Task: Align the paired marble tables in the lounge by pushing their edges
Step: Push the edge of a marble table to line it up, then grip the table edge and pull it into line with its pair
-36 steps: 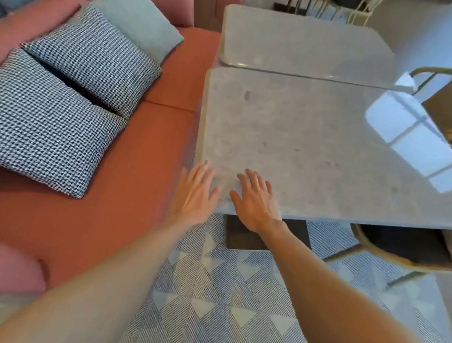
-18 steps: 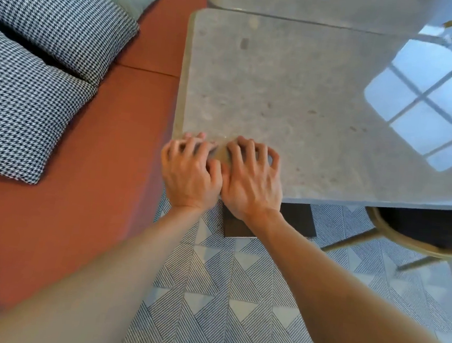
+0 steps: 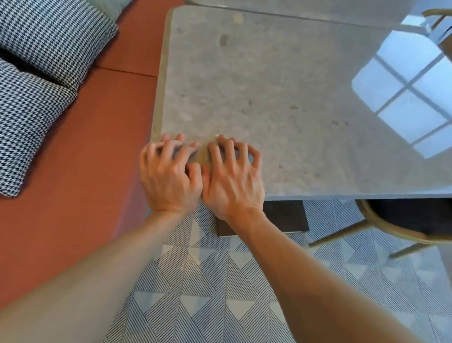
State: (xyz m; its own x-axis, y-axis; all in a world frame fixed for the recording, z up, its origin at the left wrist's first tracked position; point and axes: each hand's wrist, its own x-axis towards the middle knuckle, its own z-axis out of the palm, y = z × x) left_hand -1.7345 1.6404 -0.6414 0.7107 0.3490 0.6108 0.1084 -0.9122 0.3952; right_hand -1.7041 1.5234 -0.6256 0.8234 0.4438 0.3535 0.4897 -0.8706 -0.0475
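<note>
A: Where are the hands?

B: Side by side, touching at the thumbs, at the near left corner of the near marble table [image 3: 294,100]. The left hand [image 3: 170,174] sits right at the corner; the right hand [image 3: 232,181] is just beside it, further along the near edge.

A: Gripping anything?

B: No. Both are arched, fingers spread and bent, fingertips [image 3: 223,141] pressed on the marble top, palms over the edge. Nothing is enclosed in either hand.

A: And the second table?

B: The far marble table [image 3: 302,0] lies beyond the hands, its edge right along the far edge of the near one, with a thin dark seam between. Its left side is set further right than the near table's.

A: Around them?

B: A terracotta sofa [image 3: 62,184] to the left of the left hand, carrying houndstooth cushions [image 3: 41,21]. A patterned rug [image 3: 208,293] lies under the forearms, and a wooden chair [image 3: 405,228] is tucked in to the right of the right hand.
</note>
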